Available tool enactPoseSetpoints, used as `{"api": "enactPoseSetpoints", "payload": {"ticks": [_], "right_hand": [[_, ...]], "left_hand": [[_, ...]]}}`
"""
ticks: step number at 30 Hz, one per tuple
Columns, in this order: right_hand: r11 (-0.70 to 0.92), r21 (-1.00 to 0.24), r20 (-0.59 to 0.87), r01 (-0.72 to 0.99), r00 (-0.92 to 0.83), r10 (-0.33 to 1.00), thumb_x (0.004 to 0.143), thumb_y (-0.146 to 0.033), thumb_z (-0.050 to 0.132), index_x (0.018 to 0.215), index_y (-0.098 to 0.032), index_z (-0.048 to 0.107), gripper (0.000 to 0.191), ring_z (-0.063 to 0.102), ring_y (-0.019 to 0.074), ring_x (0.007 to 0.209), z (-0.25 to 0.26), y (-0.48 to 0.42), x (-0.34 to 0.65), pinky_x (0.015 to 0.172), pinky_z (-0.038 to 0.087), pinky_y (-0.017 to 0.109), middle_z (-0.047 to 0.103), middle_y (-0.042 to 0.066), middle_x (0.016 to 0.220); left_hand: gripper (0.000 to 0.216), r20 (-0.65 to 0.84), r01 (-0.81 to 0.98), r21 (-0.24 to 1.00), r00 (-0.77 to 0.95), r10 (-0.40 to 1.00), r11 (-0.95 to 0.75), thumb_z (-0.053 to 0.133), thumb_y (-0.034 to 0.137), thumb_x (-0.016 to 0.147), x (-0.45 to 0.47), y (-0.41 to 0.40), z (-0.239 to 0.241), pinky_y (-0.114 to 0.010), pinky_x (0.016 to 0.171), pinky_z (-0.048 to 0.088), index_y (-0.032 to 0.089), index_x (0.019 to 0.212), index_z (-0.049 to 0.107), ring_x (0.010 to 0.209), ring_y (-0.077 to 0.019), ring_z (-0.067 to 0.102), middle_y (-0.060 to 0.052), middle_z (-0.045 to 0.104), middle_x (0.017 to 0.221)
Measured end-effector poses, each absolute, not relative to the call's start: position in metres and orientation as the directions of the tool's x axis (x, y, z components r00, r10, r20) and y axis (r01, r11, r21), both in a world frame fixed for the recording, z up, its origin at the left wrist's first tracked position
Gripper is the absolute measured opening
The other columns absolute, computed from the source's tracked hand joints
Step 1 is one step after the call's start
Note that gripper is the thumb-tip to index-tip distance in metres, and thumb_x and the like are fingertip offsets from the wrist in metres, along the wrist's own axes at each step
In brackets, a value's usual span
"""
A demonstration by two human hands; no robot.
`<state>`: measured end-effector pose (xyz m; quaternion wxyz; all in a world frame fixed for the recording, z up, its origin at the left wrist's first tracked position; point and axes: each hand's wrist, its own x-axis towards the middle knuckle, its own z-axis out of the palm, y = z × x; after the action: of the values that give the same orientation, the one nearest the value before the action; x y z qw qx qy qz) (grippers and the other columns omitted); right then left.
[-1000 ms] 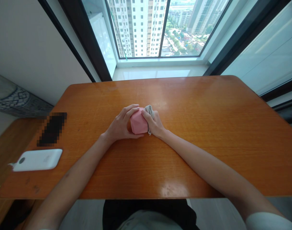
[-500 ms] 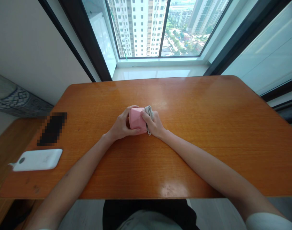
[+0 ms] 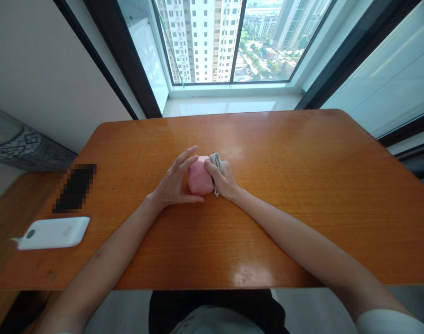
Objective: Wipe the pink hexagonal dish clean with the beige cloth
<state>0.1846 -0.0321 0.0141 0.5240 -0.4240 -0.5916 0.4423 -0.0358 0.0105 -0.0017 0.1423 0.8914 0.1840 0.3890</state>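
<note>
Pink block (image 3: pixel 199 176) central on desk (image 3: pixel 302 208), edges well apart; our right grip (image 3: pixel 227 182) clasps it, left grip (image 3: pixel 173 183) released; power bank (image 3: pixel 55 232) far left.

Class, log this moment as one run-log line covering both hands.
left hand: open, fingers spread beside pink faceted object | right hand: grips that object with grey cord | table: white power bank at left

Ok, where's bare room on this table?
Bare: the table right of the right hand, and the strip by the window. Crowded: left end, with white power bank and blurred dark item; centre, the left hand and pink faceted object.
</note>
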Motion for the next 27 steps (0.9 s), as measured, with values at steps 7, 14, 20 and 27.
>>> {"api": "enactPoseSetpoints", "payload": {"ticks": [7, 14, 20, 27], "right_hand": [[0.205, -0.979, 0.203, 0.007, -0.089, 0.975, 0.097, -0.081, 0.059, 0.068, -0.025, 0.043, 0.065, 0.036, 0.0106, 0.060, 0.013, -0.032, 0.184, 0.055, 0.031, 0.027, 0.039, -0.006, 0.063], [0.215, -0.976, 0.212, 0.028, -0.091, 0.973, 0.099, -0.080, 0.057, 0.070, -0.025, 0.046, 0.063, 0.035, 0.0106, 0.061, 0.015, -0.031, 0.184, 0.056, 0.033, 0.027, 0.040, -0.005, 0.065], [0.229, -0.973, 0.226, 0.039, -0.082, 0.971, 0.099, -0.080, 0.057, 0.070, -0.024, 0.046, 0.064, 0.036, 0.0105, 0.061, 0.015, -0.032, 0.185, 0.056, 0.031, 0.028, 0.040, -0.005, 0.065], [0.246, -0.967, 0.241, 0.065, -0.077, 0.967, 0.099, -0.082, 0.056, 0.069, -0.025, 0.044, 0.065, 0.037, 0.0106, 0.060, 0.014, -0.031, 0.186, 0.055, 0.031, 0.028, 0.041, -0.005, 0.063]], "left_hand": [[0.130, 0.627, 0.294, 0.192, 0.697, 0.348, -0.936, 0.095, 0.075, 0.075, -0.041, 0.015, -0.003, -0.067, 0.126, 0.053, 0.039, 0.177, 0.024, 0.159, -0.0453, 0.052, -0.023, 0.043, 0.175], [0.119, 0.670, 0.281, 0.253, 0.640, 0.377, -0.926, 0.097, 0.068, 0.077, -0.034, 0.009, 0.001, -0.062, 0.120, 0.060, 0.035, 0.173, 0.034, 0.150, -0.0421, 0.061, -0.021, 0.054, 0.164], [0.115, 0.653, 0.282, 0.332, 0.620, 0.435, -0.900, 0.098, 0.068, 0.075, -0.030, 0.004, 0.008, -0.061, 0.122, 0.060, 0.032, 0.169, 0.041, 0.148, -0.0419, 0.062, -0.019, 0.056, 0.162], [0.102, 0.649, 0.235, 0.472, 0.560, 0.515, -0.850, 0.095, 0.065, 0.077, -0.023, 0.004, 0.011, -0.055, 0.115, 0.062, 0.026, 0.160, 0.051, 0.138, -0.0383, 0.068, -0.018, 0.065, 0.149]]}}
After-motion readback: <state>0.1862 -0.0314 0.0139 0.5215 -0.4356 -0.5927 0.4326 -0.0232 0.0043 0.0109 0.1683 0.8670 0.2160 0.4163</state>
